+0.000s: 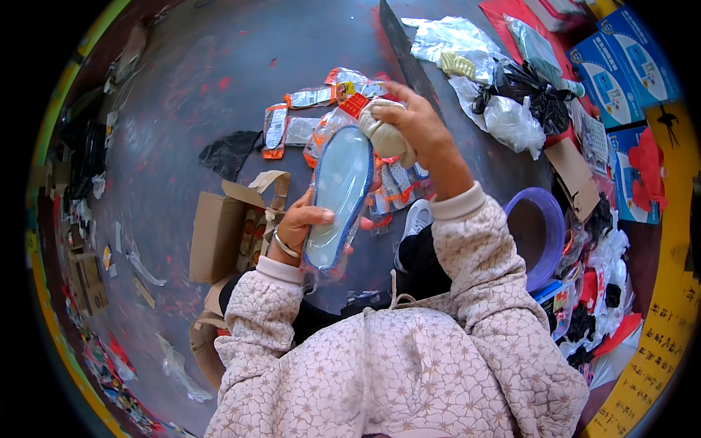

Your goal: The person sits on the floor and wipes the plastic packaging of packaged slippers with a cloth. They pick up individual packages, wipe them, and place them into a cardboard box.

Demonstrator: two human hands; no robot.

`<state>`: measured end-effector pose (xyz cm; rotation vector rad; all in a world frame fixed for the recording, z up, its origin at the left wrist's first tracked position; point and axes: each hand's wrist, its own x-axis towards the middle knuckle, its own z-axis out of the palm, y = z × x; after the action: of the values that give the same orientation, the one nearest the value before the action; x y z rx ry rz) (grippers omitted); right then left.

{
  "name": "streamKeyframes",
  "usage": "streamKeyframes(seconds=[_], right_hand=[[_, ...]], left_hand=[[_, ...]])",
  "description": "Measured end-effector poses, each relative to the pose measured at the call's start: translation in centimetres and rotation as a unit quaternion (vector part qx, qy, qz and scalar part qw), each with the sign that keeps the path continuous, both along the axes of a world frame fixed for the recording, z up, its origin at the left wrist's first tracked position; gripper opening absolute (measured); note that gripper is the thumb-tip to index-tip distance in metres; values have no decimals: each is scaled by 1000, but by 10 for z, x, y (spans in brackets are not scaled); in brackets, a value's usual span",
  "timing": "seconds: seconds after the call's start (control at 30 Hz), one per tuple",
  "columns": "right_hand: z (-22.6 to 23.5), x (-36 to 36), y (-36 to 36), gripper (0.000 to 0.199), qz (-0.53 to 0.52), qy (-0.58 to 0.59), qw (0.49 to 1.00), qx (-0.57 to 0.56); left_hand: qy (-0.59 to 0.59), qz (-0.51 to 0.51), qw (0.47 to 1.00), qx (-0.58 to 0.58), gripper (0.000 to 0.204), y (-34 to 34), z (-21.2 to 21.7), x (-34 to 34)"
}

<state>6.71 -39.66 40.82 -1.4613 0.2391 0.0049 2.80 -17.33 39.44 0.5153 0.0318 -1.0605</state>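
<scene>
Upright in front of me is a pale blue insole point(339, 190) with a dark blue edge, inside a clear plastic bag. My left hand point(299, 225) is closed on its lower part, thumb across the front and fingers behind. At the top of the bag, my right hand point(422, 131) grips a bunched beige cloth point(389, 135), pressed against or right beside the bag's red header point(355, 104). The contact between cloth and bag is partly hidden. Beyond them on the floor lie several orange-and-clear packets point(310, 97).
An open cardboard box point(217, 237) stands at my left, near a black plastic bag point(230, 152). On the right are a purple tub point(553, 241), plastic bags point(515, 120) and blue boxes point(617, 73). My shoe point(416, 219) is close below the packets.
</scene>
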Motion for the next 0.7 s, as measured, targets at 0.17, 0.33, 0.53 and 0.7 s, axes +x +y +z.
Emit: streamKeyframes(seconds=[0.17,0.33,0.53,0.7], right_hand=[[15,-5,-20,21,-1,41,998,-52],[-7,10,-43,19,-107,17,964,-244],[5,3,-39,19,-161,-254,820,-487],[-4,-5,27,30,123,-82,892,-427]], left_hand=[[-61,-35,994,89,82,-1,-13,0],[-29,-64,997,36,91,-3,-3,-4],[-22,-36,999,33,94,1,-6,-6],[-93,-35,993,60,97,0,-9,-9]])
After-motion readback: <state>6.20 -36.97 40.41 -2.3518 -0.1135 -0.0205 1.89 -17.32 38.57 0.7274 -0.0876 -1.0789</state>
